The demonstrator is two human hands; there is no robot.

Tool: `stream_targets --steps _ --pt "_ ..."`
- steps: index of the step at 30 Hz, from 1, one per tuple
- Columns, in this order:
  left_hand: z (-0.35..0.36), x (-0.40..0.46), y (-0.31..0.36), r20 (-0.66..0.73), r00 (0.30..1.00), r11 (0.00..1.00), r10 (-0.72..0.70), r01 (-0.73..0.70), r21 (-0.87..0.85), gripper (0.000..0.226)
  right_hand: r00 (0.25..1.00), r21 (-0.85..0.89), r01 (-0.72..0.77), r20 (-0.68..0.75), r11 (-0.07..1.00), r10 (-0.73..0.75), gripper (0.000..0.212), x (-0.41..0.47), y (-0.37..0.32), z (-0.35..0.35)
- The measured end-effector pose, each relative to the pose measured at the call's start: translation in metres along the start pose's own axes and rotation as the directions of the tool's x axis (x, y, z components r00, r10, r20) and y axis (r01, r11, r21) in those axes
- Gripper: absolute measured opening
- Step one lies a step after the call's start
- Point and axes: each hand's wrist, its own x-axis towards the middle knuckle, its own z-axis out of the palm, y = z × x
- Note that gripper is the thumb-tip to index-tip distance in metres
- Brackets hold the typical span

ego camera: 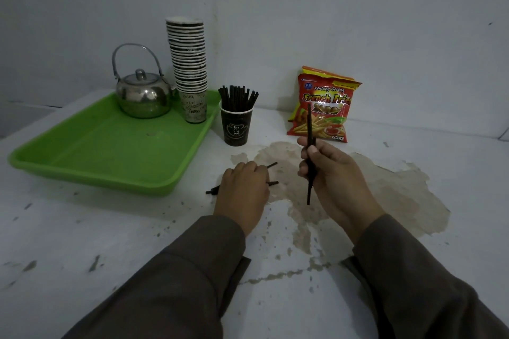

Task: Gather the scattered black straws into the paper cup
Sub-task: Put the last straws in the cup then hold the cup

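A dark paper cup (236, 127) stands on the white table, just right of the green tray, with several black straws (238, 98) upright in it. My right hand (334, 173) is shut on a black straw (309, 129) held nearly upright above the table, in front of the snack bag. My left hand (243, 190) rests palm down on the table over a few black straws (271, 165), whose ends stick out left and right of the hand. I cannot tell whether its fingers grip them.
A green tray (91, 151) at the left carries a steel kettle (143, 96) and a tall stack of paper cups (190, 66). A red French fries bag (323, 107) leans on the back wall. A brown patch of peeled paint (385, 192) marks the table.
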Motion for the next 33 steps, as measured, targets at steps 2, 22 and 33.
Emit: stream_targets --steps 2,22,33 --pt "-0.002 -0.001 0.001 -0.016 1.000 1.000 0.006 -0.006 0.003 0.014 1.000 -0.003 -0.009 0.009 1.000 0.009 0.023 -0.001 -0.001 -0.001" --pt "-0.085 0.040 -0.007 -0.264 0.913 0.500 -0.313 -0.078 -0.863 0.022 0.963 -0.167 0.224 -0.116 0.960 -0.245 0.016 0.027 -0.036 0.015" --pt "-0.119 0.105 -0.031 -0.457 0.753 0.219 -0.473 -0.402 -0.889 0.014 0.770 -0.449 0.469 -0.214 0.761 -0.601 0.015 0.095 -0.040 0.093"
